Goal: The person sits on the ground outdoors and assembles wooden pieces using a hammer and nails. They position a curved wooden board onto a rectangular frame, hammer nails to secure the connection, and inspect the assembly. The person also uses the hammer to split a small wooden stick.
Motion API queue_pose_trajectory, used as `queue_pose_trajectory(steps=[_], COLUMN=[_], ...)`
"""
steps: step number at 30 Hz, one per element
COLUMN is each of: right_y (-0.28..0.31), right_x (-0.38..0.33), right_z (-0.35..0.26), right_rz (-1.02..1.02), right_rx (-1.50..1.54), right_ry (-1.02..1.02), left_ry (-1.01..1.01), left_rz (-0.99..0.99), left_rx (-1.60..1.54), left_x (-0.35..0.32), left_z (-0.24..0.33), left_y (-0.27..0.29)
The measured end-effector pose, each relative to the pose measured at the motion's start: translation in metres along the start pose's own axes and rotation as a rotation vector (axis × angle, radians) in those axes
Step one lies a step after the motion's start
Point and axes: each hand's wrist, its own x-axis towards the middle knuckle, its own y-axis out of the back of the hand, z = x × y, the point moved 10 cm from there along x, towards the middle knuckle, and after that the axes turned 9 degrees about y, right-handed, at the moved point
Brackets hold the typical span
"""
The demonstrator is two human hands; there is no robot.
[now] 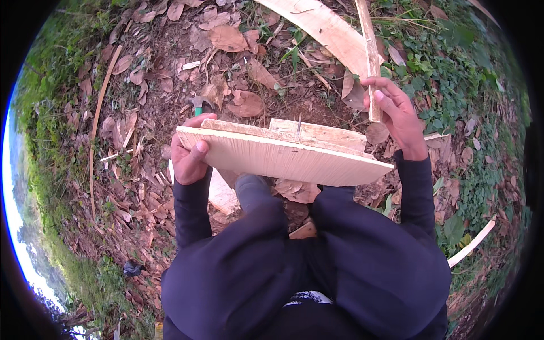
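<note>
My left hand (190, 156) is closed on the left end of a pale wooden board (283, 156), thumb on its near face. The board is tilted on edge above my knees. Along its far side runs a rough wooden strip (249, 130), and a nail (299, 123) sticks up there. Another short piece of wood (323, 134) shows just behind; whether it touches the board I cannot tell. My right hand (396, 113) pinches the lower end of a long, narrow wooden stick (371, 62), held upright and apart from the board.
A hammer (199, 105) with a green handle lies on the ground past my left hand. A broad pale plank (323, 28) lies at the far side. Dry leaves (229, 38), a long thin strip (102, 99) and a curved wood piece (473, 243) lie around; green plants border both sides.
</note>
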Motion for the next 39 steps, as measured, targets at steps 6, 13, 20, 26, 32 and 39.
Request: queue_pose_trajectory(steps=[6,13,20,26,32,39], right_y=[-0.043,-0.073,-0.077,-0.086,-0.084,-0.028], right_x=[0.009,0.01,0.017,0.018,0.019,0.008], right_z=[-0.048,-0.048,-0.046,-0.04,-0.061,-0.162], right_rz=[-0.139,-0.159,-0.153,-0.157,-0.129,0.182], right_rx=[0.264,0.331,0.356,0.426,0.51,-0.248], right_ry=[0.145,0.052,0.071,0.022,0.135,0.649], left_ry=[-0.044,-0.02,-0.026,-0.015,-0.037,-0.138], left_rz=[-0.081,-0.123,-0.101,-0.016,0.006,-0.042], left_rx=[0.061,0.025,0.009,0.008,-0.083,-0.17], left_x=[-0.002,-0.001,-0.004,-0.01,-0.014,-0.019], left_z=[0.015,0.004,0.009,0.005,0.011,0.054], left_y=[-0.032,-0.053,-0.058,-0.036,-0.035,-0.053])
